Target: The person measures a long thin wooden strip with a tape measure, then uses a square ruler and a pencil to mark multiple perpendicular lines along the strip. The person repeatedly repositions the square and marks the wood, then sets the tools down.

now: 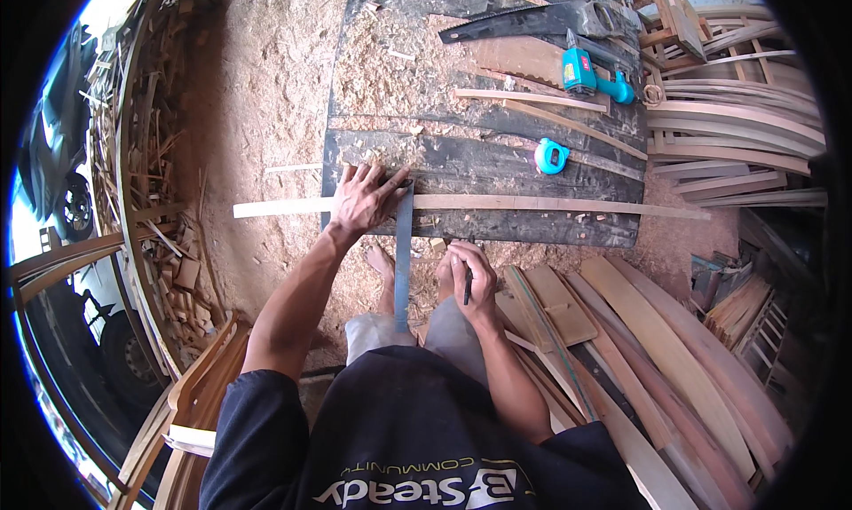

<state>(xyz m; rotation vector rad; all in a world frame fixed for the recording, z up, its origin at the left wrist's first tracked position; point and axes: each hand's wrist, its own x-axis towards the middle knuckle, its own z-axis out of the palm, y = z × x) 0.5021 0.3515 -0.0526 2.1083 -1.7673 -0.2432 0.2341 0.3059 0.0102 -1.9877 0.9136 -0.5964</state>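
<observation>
A long pale wooden strip (524,205) lies across the dark, shaving-strewn board (479,168). My left hand (364,199) presses on the strip near its left part, fingers around the top end of a grey metal straightedge (403,261), which lies crosswise over the strip and extends toward me. My right hand (475,275) is closed around a thin dark pencil-like stick (467,288), just below the board's near edge and right of the straightedge. A turquoise tape measure (550,157) lies beyond the strip, to the right.
A hand saw (497,28) and turquoise power tool (579,71) rest at the back of the board. Curved wooden pieces (728,110) are stacked at right, planks (639,350) at lower right, offcuts (177,279) at left beside dark parked vehicles (62,155). My bare feet show on sawdust.
</observation>
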